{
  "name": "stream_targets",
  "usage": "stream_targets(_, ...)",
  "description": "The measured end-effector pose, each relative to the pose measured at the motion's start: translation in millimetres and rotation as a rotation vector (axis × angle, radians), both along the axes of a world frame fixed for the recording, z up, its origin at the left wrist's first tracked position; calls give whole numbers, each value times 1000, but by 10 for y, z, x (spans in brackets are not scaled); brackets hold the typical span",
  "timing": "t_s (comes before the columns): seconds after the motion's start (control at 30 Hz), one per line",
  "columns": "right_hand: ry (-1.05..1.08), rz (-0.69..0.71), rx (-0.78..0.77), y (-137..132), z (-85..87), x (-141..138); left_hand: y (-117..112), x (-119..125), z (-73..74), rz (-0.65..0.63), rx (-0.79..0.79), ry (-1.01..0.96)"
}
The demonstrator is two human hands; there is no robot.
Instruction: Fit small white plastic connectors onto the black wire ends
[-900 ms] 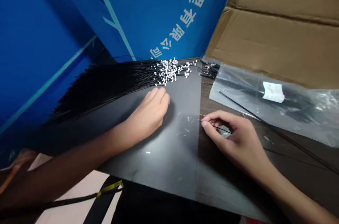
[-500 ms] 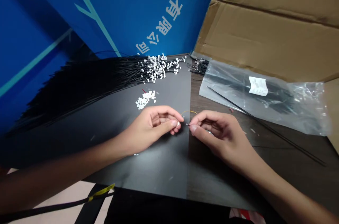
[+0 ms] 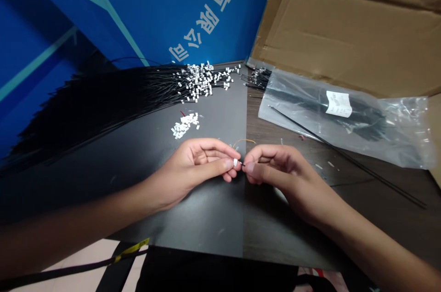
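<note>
Between thumb and fingers, my left hand (image 3: 206,163) pinches a small white connector housing (image 3: 235,162). My right hand (image 3: 275,168) grips a thin black wire near its end. The tip of that black wire (image 3: 243,164) meets the housing's right side; how far it goes in, I cannot tell. Behind the fingers, a pile of loose white housings (image 3: 186,125) lies on the grey mat. Farther back is a large bundle of black wires (image 3: 113,94), with white housings on their right-hand ends.
A clear plastic bag (image 3: 296,112) of black wires lies at the right, with loose black wires (image 3: 344,156) in front. Cardboard (image 3: 344,30) and a blue panel (image 3: 144,7) stand behind. A thin yellow wire (image 3: 245,140) and small clear scraps lie near my hands.
My hands have come closer together, so the black wire's tip now meets the white housing, where a gap showed before. The whole view has shifted slightly.
</note>
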State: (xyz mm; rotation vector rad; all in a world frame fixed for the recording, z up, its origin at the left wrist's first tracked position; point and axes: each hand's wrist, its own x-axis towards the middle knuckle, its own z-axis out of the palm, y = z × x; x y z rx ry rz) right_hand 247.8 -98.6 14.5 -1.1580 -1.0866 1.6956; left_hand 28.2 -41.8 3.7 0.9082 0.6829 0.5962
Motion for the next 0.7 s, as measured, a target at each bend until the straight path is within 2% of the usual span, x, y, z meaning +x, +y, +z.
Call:
stream_targets(0.37,185,89,-250,32,9,-15,2,15,44,-39,-78,-40)
stream_targets(0.47,82,71,-149,28,14,-10,4,15,35,-26,-77,-44)
stream_targets(0.7,-345,-23,178,-58,112,-42,12,22,17,9,-47,-8)
